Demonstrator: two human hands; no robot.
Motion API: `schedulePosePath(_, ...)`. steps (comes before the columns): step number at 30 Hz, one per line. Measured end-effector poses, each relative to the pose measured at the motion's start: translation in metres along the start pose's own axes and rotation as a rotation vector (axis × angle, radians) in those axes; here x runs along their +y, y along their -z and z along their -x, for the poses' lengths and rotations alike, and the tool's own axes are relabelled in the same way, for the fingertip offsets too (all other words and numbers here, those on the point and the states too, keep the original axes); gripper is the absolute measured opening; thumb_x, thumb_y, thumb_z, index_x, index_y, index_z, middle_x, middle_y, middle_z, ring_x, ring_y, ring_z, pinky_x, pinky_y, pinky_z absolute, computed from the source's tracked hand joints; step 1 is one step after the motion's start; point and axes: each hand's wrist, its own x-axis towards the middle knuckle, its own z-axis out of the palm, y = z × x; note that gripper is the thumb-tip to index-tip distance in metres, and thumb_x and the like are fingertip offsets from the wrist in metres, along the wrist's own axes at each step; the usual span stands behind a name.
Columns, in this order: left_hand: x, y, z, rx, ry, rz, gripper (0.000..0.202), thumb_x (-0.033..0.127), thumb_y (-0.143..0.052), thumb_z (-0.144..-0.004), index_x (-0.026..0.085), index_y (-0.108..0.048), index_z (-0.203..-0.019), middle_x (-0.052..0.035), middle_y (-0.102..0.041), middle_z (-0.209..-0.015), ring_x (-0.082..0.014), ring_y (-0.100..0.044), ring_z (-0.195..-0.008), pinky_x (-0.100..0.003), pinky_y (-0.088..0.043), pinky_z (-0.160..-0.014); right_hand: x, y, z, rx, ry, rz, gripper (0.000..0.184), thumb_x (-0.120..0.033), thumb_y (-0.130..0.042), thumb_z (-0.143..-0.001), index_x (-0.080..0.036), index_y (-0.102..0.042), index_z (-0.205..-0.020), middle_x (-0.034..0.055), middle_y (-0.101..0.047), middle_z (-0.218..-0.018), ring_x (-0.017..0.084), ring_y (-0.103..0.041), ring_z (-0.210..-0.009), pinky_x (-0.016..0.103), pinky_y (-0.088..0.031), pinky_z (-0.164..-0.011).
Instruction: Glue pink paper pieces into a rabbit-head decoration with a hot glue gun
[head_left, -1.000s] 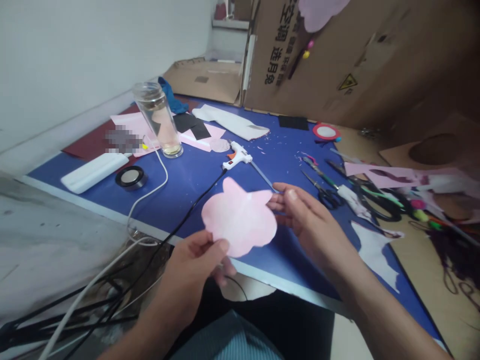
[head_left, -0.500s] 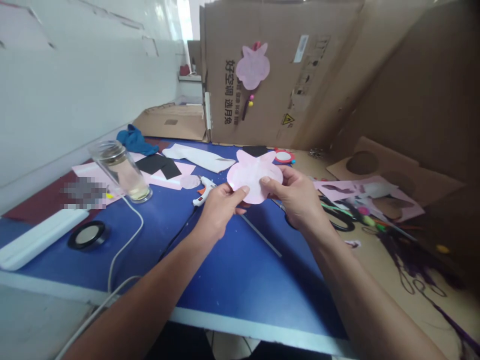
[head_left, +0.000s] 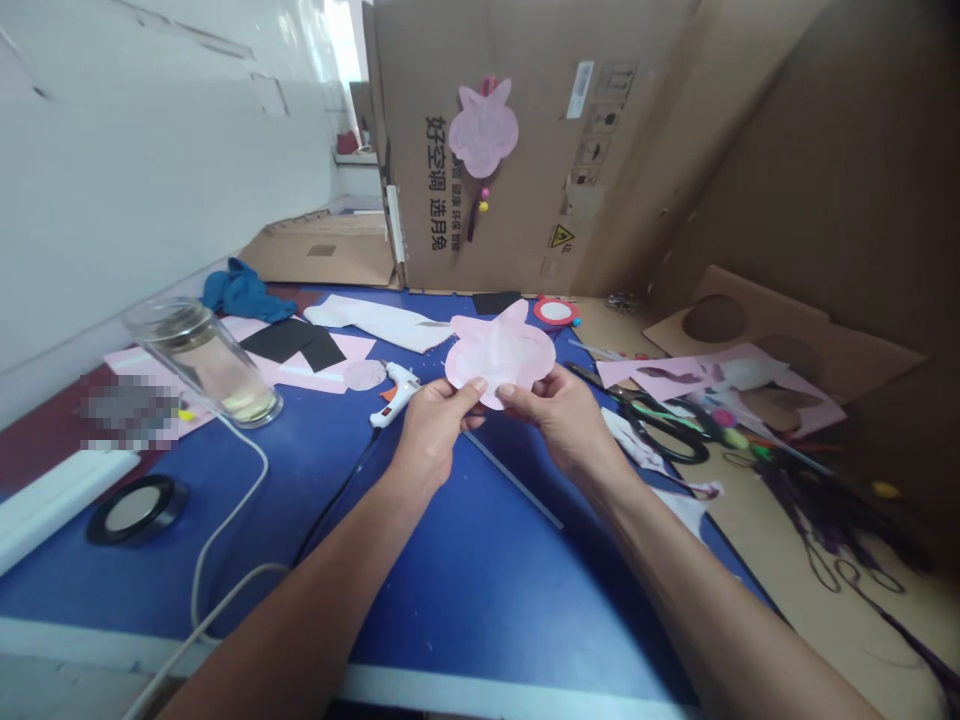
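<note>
The left hand (head_left: 433, 422) and the right hand (head_left: 568, 418) pinch the lower edge of a pink paper cutout (head_left: 501, 350) between them. A glue gun (head_left: 397, 394) lies just left of the left hand; beyond both hands, a cardboard panel (head_left: 536, 225) stands upright.

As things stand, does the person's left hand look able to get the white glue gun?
Probably yes: the glue gun lies on the blue table beside the left hand, with nothing visible between them. That hand pinches the pink shape, though, so the right hand would likely have to hold it alone.
</note>
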Motion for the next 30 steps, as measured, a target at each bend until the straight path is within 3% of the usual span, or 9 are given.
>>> schedulePosePath(4,-0.0027,0.0012,-0.0013,0.006,0.003,0.038,0.036,0.039,-0.103,-0.068,0.014,-0.082,-0.084,-0.0043,-0.076,-0.078,-0.0116,-0.065,-0.068,-0.026,-0.053,-0.068,0.0007,-0.0005,0.0037,-0.025,-0.009,0.015,0.054,-0.036,-0.101,-0.062,-0.021,-0.078,-0.108,0.0050,-0.085,-0.105,0.021,-0.074,-0.086,0.033,-0.057,-0.076)
schedulePosePath(12,-0.0020,0.0023,0.0001,-0.004,0.032,0.063,0.038,0.039,-0.104,-0.067,0.014,-0.080,-0.083,-0.0024,-0.073,-0.075,-0.0108,-0.063,-0.068,-0.025,-0.053,-0.068,0.0049,-0.0006,0.0075,-0.053,0.041,0.045,0.051,-0.037,-0.101,-0.066,-0.023,-0.077,-0.108,0.0062,-0.086,-0.111,0.026,-0.078,-0.097,0.039,-0.060,-0.084)
schedulePosePath(19,-0.0032,0.0029,0.0024,-0.022,0.001,0.098,0.041,0.041,-0.105,-0.065,0.014,-0.083,-0.087,-0.0032,-0.076,-0.079,-0.0111,-0.064,-0.070,-0.025,-0.053,-0.068,0.0063,-0.0006,0.0076,-0.059,0.011,-0.008,0.054,-0.035,-0.103,-0.061,-0.022,-0.078,-0.108,0.0044,-0.086,-0.105,0.023,-0.076,-0.088,0.037,-0.059,-0.081)
schedulePosePath(25,-0.0016,0.0053,0.0015,0.003,-0.039,0.099,0.037,0.035,-0.104,-0.065,0.014,-0.084,-0.088,-0.0028,-0.078,-0.079,-0.0099,-0.063,-0.066,-0.025,-0.053,-0.069,0.0072,-0.0004,0.0055,-0.018,0.001,-0.008,0.058,-0.042,-0.107,-0.059,-0.023,-0.077,-0.105,0.0026,-0.083,-0.098,0.018,-0.069,-0.078,0.033,-0.053,-0.073)
schedulePosePath(30,-0.0038,0.0068,0.0001,0.000,-0.054,0.096,0.041,0.037,-0.105,-0.064,0.014,-0.085,-0.092,-0.0039,-0.080,-0.084,-0.0095,-0.063,-0.067,-0.024,-0.053,-0.068,0.0057,-0.0011,0.0067,-0.029,-0.005,-0.023,0.061,-0.044,-0.107,-0.058,-0.024,-0.078,-0.107,0.0031,-0.083,-0.099,0.020,-0.071,-0.082,0.033,-0.055,-0.074)
